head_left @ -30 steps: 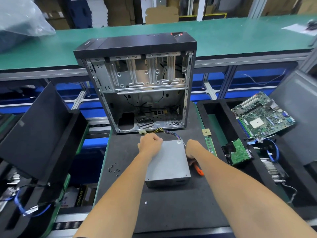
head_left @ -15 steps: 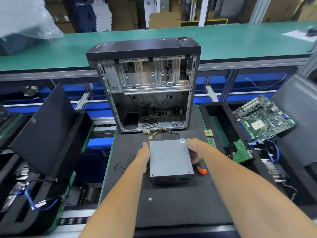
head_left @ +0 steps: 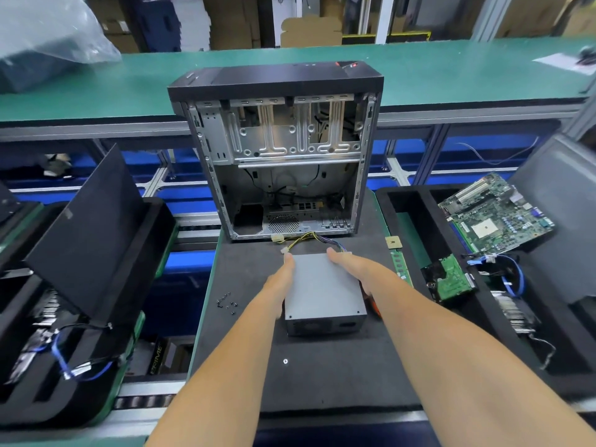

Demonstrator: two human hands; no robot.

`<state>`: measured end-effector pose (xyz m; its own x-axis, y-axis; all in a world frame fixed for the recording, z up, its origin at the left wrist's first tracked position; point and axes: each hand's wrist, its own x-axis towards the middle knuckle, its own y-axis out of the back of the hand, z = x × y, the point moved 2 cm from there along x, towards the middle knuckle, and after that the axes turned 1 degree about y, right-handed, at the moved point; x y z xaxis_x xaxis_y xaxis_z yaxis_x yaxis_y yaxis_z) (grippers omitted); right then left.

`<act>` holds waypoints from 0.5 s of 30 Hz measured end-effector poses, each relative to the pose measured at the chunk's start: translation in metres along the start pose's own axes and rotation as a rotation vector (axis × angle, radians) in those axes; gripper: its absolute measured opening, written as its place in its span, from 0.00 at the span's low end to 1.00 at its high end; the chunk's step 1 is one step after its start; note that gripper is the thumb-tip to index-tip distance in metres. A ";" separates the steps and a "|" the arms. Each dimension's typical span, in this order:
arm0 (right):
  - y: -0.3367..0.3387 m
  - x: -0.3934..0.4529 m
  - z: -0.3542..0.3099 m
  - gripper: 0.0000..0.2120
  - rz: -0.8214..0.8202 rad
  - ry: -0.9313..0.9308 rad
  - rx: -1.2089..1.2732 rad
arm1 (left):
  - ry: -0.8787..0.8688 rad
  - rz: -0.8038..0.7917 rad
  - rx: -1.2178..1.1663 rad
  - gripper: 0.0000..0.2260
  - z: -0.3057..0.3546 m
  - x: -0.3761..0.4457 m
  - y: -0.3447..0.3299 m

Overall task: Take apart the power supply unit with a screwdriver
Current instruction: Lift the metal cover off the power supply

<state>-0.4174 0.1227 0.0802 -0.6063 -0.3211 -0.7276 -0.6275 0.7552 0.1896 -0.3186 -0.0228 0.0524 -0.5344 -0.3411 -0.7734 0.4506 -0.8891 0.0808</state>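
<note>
PSU (head_left: pixel 322 285) flat on mat (head_left: pixel 322 375); motherboard (head_left: pixel 493 214) in right tray (head_left: pixel 403 201). Left hand (head_left: pixel 280 282) flat against its left side; right hand (head_left: pixel 354 266) lies over the top, grip unclear.

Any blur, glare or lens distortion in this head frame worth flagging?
Head view: wide-angle bowing curves the green bench edge; the left hand is slightly motion-smeared; the power supply unit is sharp, evenly lit, without glare.

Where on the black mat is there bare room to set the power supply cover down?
Free: the mat between the power supply unit and the near edge, apart from one small washer. Narrower: the left strip, where loose screws lie. Crowded: the right side, with the memory stick and orange-handled screwdriver.
</note>
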 end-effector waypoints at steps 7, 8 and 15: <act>0.005 0.001 0.001 0.31 0.043 -0.007 -0.053 | -0.022 -0.027 -0.048 0.44 -0.002 0.004 -0.001; 0.005 0.001 0.000 0.30 0.046 -0.011 -0.059 | -0.025 -0.038 -0.056 0.45 -0.001 0.005 -0.002; 0.009 0.003 -0.004 0.33 0.018 -0.023 -0.038 | -0.029 -0.069 -0.074 0.48 0.008 0.007 -0.002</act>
<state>-0.4270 0.1260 0.0823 -0.6067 -0.2939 -0.7386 -0.6347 0.7386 0.2274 -0.3291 -0.0255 0.0518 -0.5861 -0.2893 -0.7568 0.4626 -0.8863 -0.0194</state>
